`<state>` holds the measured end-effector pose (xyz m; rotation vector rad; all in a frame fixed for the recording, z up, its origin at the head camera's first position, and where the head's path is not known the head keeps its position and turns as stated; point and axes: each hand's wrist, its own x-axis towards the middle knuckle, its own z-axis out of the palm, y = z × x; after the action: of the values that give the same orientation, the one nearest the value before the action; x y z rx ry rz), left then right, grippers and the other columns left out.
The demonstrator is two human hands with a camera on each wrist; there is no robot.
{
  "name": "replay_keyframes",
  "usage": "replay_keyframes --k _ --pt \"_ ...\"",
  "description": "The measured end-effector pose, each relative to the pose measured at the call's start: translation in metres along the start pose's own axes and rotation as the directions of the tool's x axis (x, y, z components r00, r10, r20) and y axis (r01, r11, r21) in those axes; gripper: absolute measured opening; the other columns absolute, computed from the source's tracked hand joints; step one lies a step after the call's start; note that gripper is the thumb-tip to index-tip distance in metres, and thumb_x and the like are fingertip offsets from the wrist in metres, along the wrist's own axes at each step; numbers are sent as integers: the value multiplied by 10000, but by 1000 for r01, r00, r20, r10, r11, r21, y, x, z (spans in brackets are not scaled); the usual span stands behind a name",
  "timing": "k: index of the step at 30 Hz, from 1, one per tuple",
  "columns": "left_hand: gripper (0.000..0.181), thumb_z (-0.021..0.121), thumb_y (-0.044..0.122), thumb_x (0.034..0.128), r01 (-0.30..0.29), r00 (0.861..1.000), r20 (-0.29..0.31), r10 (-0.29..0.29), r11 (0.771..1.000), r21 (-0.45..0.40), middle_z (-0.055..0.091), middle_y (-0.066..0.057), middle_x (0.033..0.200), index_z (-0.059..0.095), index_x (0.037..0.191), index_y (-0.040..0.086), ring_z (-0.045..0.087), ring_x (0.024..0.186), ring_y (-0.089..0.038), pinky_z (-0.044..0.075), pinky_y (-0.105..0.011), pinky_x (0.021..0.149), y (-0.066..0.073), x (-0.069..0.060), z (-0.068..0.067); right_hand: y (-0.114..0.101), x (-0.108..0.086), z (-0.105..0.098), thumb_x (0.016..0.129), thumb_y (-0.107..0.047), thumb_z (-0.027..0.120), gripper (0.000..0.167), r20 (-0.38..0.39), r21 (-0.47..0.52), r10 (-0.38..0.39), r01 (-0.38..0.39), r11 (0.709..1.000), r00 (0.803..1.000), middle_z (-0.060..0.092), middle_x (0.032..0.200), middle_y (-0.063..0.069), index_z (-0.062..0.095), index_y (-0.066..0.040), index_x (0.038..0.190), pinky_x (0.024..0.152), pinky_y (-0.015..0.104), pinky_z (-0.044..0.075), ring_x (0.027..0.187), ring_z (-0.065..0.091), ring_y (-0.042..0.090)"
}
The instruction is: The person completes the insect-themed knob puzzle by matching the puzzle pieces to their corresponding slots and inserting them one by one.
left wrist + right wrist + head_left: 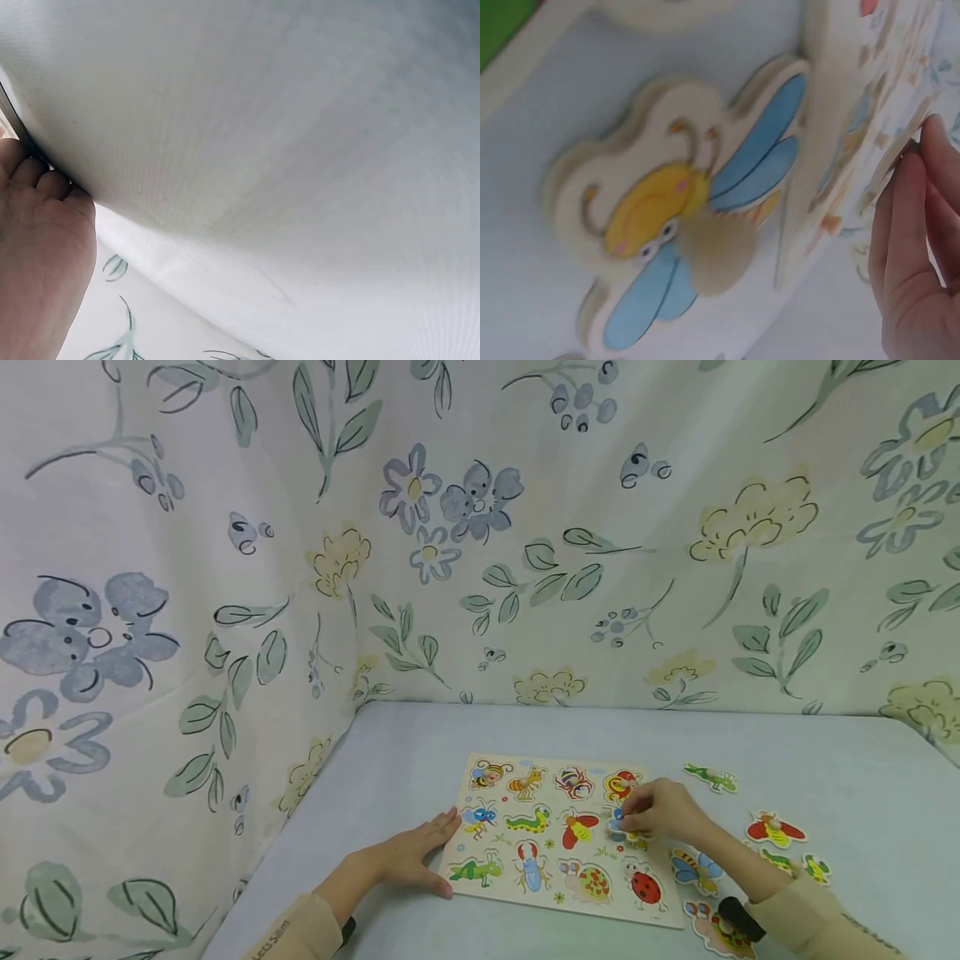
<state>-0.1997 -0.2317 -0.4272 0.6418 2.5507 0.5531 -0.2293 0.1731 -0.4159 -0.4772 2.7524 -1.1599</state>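
Note:
A wooden puzzle board (551, 906) printed with colourful insects lies flat on the table. Against its left edge rests my left hand (412, 856), thumb spread and fingers extended; its curved fingertips meet a dark edge in the left wrist view. Above the board's right side, my right hand (667, 814) pinches a thin wooden piece (900, 150), seen nearly edge-on in the right wrist view, its picture hidden. Below the fingers is a blue-winged printed insect (617, 822), partly covered. A loose blue-winged butterfly piece (696, 870) lies right of the board under the right wrist.
More loose pieces lie right of the board: a green insect (710, 777), a red-winged bug (776, 831), a small green piece (816, 868) and a snail (720, 931) partly behind the right wrist's camera. Floral cloth (525, 635) hangs behind the pale table (405, 752).

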Motion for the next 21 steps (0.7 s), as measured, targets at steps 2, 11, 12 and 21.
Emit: replay_keyframes --k 2,11,12,21 --pt "1045 762 512 771 1 1000 0 -1 1000 -2 116 -65 1625 211 1552 89 145 1473 -294 191 -530 1161 0 0 0 -4 0 0 792 -127 803 109 6 -7 -3 3 1000 1000 637 691 -51 703 -95 765 534 240 443 628 533 141" --pt "1041 759 509 775 2 1000 3 -2 1000 -5 115 -67 1625 207 1553 91 147 1472 -299 193 -539 1158 1 -2 0 -22 2 3 787 -130 807 115 20 -15 -31 31 999 999 624 692 -51 700 -93 771 531 241 456 623 529 137" --pt "1040 758 508 777 2 1000 3 -2 1000 -4 115 -66 1625 205 1553 92 148 1471 -301 193 -539 1158 1 -3 0 -24 3 4 786 -128 807 114 21 -11 -38 38 999 999 625 688 -50 700 -91 771 530 241 458 618 532 137" --pt "1040 750 512 781 -5 1000 2 5 1000 -1 103 -60 1625 191 1557 103 144 1472 -296 188 -531 1161 0 -2 -1 -38 4 16 770 -112 816 126 74 79 -125 119 990 989 624 656 -48 696 -77 753 507 234 464 569 551 129"
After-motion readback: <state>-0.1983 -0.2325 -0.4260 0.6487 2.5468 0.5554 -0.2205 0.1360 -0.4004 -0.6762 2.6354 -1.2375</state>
